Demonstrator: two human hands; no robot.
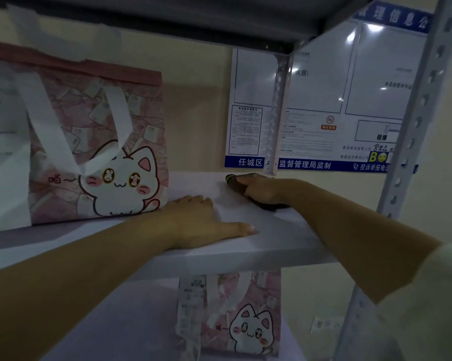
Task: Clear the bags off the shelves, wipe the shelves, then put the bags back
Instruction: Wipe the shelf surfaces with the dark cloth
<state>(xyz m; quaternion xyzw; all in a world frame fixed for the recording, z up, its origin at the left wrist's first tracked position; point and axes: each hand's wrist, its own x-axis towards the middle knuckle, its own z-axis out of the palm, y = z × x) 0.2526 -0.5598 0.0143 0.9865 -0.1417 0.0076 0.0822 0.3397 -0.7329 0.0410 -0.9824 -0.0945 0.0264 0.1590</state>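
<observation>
2 cat bags [97, 152] [243, 316] | 1 cloth [269, 204] | 2 hands [193, 217] [261, 190]

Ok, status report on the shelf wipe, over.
Left hand flat on shelf. Right hand pressing dark cloth there. Cat bag beside left hand.

Right hand [264, 190] presses dark cloth [269, 204] on shelf [271, 230] — left hand [201, 220] flat.
</observation>
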